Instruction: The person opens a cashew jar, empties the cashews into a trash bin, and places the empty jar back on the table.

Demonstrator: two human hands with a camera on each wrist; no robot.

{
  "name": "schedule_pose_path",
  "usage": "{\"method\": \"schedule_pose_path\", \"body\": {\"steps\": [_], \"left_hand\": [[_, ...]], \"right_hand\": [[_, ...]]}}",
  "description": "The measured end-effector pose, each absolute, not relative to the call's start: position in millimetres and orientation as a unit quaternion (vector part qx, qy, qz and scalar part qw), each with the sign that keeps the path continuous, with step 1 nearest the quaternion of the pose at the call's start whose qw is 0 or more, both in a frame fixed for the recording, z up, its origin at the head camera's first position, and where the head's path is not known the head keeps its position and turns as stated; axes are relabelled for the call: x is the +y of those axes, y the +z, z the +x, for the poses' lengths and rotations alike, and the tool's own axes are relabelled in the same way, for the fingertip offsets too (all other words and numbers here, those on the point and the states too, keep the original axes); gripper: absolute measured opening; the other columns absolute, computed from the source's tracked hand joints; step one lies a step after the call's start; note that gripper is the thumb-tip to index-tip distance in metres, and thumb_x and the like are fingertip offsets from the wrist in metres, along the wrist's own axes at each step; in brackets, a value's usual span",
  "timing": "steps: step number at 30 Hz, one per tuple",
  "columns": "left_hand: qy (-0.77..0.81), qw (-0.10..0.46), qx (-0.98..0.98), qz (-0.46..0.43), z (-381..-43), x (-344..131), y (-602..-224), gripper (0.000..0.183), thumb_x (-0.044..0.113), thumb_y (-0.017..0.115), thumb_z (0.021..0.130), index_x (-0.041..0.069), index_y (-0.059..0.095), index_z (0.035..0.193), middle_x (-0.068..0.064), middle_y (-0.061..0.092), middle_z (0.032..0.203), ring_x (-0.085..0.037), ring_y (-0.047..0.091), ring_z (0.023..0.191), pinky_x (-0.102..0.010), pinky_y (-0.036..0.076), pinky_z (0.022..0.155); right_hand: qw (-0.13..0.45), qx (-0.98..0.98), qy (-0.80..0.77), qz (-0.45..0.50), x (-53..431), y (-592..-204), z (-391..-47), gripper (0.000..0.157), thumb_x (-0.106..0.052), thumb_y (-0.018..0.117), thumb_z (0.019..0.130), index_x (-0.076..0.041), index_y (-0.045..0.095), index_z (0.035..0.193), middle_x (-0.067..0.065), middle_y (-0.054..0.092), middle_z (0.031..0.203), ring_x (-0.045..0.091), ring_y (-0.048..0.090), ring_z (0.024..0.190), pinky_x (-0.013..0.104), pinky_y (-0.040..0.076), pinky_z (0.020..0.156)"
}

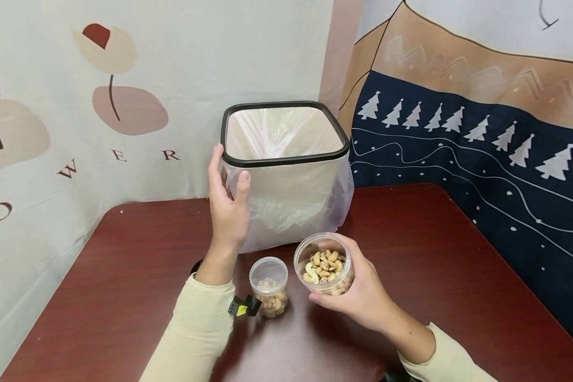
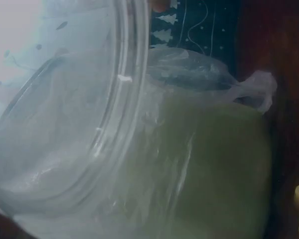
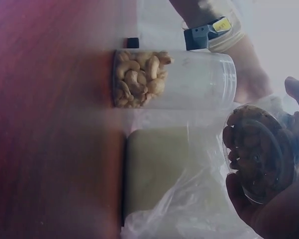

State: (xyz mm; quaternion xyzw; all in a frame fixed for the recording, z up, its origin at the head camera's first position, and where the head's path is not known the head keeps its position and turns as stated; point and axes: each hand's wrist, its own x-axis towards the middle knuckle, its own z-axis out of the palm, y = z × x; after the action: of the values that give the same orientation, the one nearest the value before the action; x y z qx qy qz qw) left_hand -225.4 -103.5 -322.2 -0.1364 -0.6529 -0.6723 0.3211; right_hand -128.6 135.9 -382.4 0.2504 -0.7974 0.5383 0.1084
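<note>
**Right hand lifts a cashew jar beside a bag-lined bin**

Nearest to me on the head feed, a second jar stands upright on the dark red table, just beside the left forearm, with cashews in its lower part. A little farther off and to the right, the person's right hand curls round the clear cashew jar, thumb on the near side. I read that jar as raised off the tabletop, mouth facing the head camera, nuts inside.

Beyond it, I see the left hand spread at the bin's left front corner, thumb apart from the fingers; how firmly it presses, I cannot tell. The pale bin has a black rim and a translucent bag hanging outside. Behind hang a flower-print cloth and a navy cloth with white trees.
</note>
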Motion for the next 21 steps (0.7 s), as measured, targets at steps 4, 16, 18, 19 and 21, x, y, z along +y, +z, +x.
{"method": "schedule_pose_path", "body": {"steps": [4,16,18,19,21], "left_hand": [[-0.682,0.318,-0.644,-0.138,-225.3,-102.2,-322.3,0.065,0.015,0.056,0.098,0.015,0.028,0.157,0.004,0.029,0.161,-0.015,0.032,0.148,-0.038,0.031,0.118],[-0.688,0.298,-0.652,-0.117,-209.8,-101.2,-308.5,0.059,0.007,0.049,0.101,0.006,0.028,0.156,-0.007,0.030,0.162,-0.019,0.033,0.148,-0.039,0.032,0.118],[-0.689,0.293,-0.653,-0.117,-205.2,-100.2,-303.3,0.058,0.006,0.048,0.101,0.004,0.028,0.156,-0.010,0.031,0.162,-0.021,0.034,0.148,-0.039,0.033,0.117],[-0.688,0.292,-0.654,-0.119,-203.7,-99.8,-301.3,0.058,0.006,0.048,0.101,0.004,0.028,0.156,-0.009,0.031,0.161,-0.021,0.034,0.148,-0.039,0.033,0.117],[-0.687,0.292,-0.654,-0.125,-206.0,-100.6,-302.0,0.058,0.006,0.048,0.101,0.005,0.028,0.156,-0.009,0.031,0.161,-0.021,0.034,0.148,-0.039,0.033,0.117]], "right_hand": [[0.113,-0.794,0.544,0.246,137.6,-377.2,-128.3,0.097,-0.017,0.094,0.065,-0.024,0.041,0.145,0.003,0.060,0.131,0.014,0.057,0.118,0.016,0.045,0.098],[0.141,-0.813,0.507,0.247,145.4,-338.7,-138.8,0.100,-0.016,0.095,0.063,-0.028,0.040,0.146,-0.004,0.058,0.132,0.011,0.057,0.119,0.014,0.046,0.097],[0.147,-0.819,0.498,0.244,147.7,-332.3,-140.9,0.100,-0.016,0.095,0.063,-0.028,0.040,0.146,-0.005,0.058,0.132,0.010,0.056,0.119,0.013,0.045,0.097],[0.151,-0.821,0.494,0.242,148.8,-329.1,-142.0,0.100,-0.015,0.095,0.063,-0.028,0.040,0.146,-0.006,0.058,0.132,0.009,0.056,0.119,0.013,0.044,0.097],[0.158,-0.826,0.486,0.238,151.4,-322.5,-144.7,0.101,-0.015,0.095,0.063,-0.028,0.040,0.146,-0.005,0.058,0.132,0.009,0.055,0.120,0.012,0.043,0.097]]}}
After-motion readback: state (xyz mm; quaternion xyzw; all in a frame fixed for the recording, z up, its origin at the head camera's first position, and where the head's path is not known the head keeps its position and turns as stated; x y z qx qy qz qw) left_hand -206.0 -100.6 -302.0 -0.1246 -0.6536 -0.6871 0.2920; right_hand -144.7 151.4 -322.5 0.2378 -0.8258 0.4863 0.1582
